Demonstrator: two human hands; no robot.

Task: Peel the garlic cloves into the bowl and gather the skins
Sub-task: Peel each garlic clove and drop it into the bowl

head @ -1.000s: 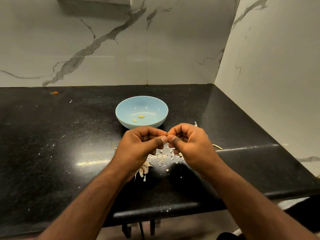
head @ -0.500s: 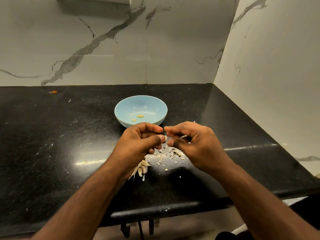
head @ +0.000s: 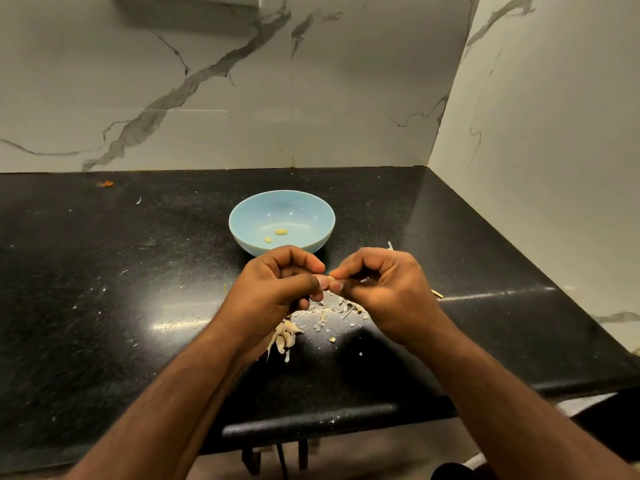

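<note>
Both hands [head: 332,289] pinch garlic clove [head: 330,279], axis running left-right btwn them.

I see a pale blue bowl [head: 313,233] holding two yellowish cloves [head: 280,232] on a speckled black tabletop [head: 104,271], white grey-veined marble walls [head: 346,98] behind.

two bare forearms, no sleeves in sight, left hand [head: 277,289] and right hand [head: 388,292] ungloved, short trimmed nails on the fingers [head: 320,281]
</note>
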